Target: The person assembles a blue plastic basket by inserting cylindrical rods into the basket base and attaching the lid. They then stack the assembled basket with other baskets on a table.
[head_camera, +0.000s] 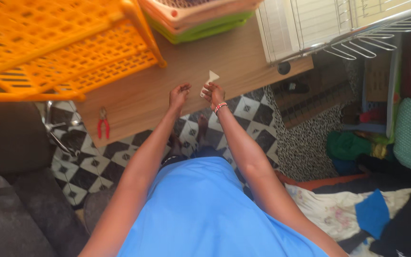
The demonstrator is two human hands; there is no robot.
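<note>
My right hand [214, 93] holds a small cream-white piece [210, 79], pointed at its top, over the near edge of a wooden table [224, 57]. A beaded bracelet [220, 106] circles that wrist. My left hand [179, 93] hovers just left of it with fingers curled in, and nothing shows in it. The two hands are a few centimetres apart. Red-handled pliers [102, 124] lie on the table's near left part, well left of both hands.
An orange plastic rack [58, 47] fills the table's left. Stacked cream and green trays [196, 19] sit at the back, a white panel and wire rack [338, 28] at the right. A dark sofa [15, 190] stands left, piled clothes [381, 157] right, black-and-white tiles below.
</note>
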